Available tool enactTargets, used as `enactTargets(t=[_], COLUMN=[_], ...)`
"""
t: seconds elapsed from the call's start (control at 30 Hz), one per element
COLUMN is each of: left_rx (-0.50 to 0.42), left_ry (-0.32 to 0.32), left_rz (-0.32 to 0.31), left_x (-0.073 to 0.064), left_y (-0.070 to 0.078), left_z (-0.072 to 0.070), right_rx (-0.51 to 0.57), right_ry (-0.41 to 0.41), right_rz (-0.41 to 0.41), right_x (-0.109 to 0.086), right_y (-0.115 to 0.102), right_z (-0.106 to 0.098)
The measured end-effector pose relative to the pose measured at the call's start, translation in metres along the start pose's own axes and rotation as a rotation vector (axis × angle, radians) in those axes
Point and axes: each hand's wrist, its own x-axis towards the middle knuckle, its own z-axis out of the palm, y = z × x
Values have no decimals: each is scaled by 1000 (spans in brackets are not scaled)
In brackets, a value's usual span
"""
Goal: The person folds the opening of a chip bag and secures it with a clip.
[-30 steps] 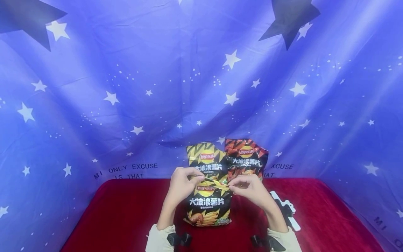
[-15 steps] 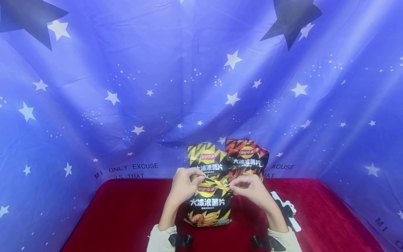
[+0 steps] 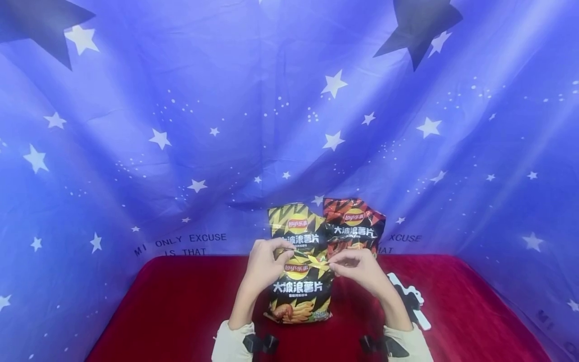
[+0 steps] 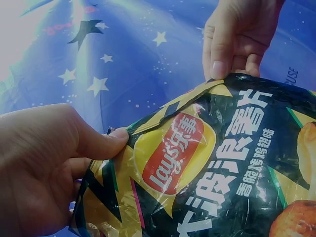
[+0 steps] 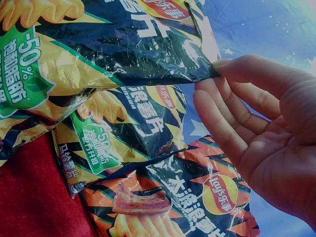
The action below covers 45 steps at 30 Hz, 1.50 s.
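Observation:
A yellow-and-black bag of potato chips (image 3: 298, 294) stands upright at the middle of the red table, its top edge folded over toward the front. My left hand (image 3: 264, 266) pinches the upper left end of that fold between thumb and fingers. At the upper right corner, my right hand (image 3: 357, 271) pinches the bag with thumb and fingertips. The left wrist view shows the folded strip (image 4: 173, 106) running between both hands above the Lay's logo. In the right wrist view, the held bag's corner meets the thumb and forefinger of my right hand (image 5: 261, 108).
Behind the held bag stand a second yellow-and-black chip bag (image 3: 296, 226) and a red-and-black one (image 3: 355, 226), both partly hidden. Slim white and black pieces (image 3: 411, 301) lie right of my right forearm. A blue star-printed cloth (image 3: 203, 125) surrounds the red-covered table (image 3: 181, 306).

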Motion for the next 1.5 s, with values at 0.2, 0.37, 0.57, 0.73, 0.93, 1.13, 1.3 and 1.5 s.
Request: enactTargets(t=[0.2,0.37,0.57,0.73,0.93,1.13,1.3,1.5], left_rx=[14,-2,2,-7,-15,-21,-28,-33], left_ry=[17,22,25,25,20,17,17,17], left_rz=[17,4,13,19,18,20,25,25], left_x=[2,1,0,1,2,2,2,1], left_y=[0,0,0,-1,-3,-4,-5,-6], left_z=[0,0,0,-1,0,0,0,1], right_rx=[-37,-11,-137,-229,-388,-607,-716,-765], right_ry=[-8,-10,40,7,-70,-123,-148,-156], right_rz=[-35,18,114,236,415,568,624,670], right_x=[1,3,9,11,6,-2,-13,-24], right_y=[-5,-14,-17,-10,-6,5,18,31], right_z=[-4,-11,-34,-57,-80,-98,-105,-104])
